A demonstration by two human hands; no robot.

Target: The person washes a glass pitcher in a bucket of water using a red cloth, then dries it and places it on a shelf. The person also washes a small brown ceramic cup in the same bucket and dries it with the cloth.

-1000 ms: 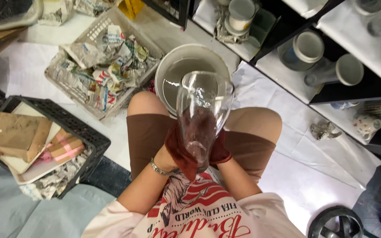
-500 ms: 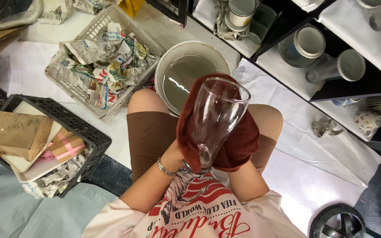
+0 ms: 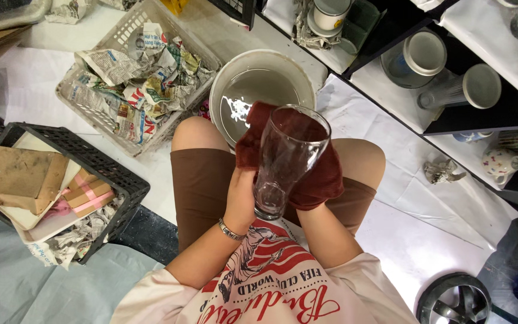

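The left hand (image 3: 242, 201) is clamped on the base of the tall clear glass (image 3: 287, 157), rim tilted away, while the cloth-covered right hand (image 3: 319, 183) cups the dark red cloth (image 3: 325, 174) against its wall.

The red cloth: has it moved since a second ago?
Yes. The red cloth was bunched low around the glass's base; now it reaches up behind the glass, its top edge near the white basin's rim.

I read this as a stockroom or packing area for glass and ceramic ware. Beyond the hands: water basin (image 3: 262, 72). Left of them: basket of crumpled newspaper (image 3: 133, 72), black crate of cardboard (image 3: 61, 186). Right: shelves of mugs (image 3: 451, 72).
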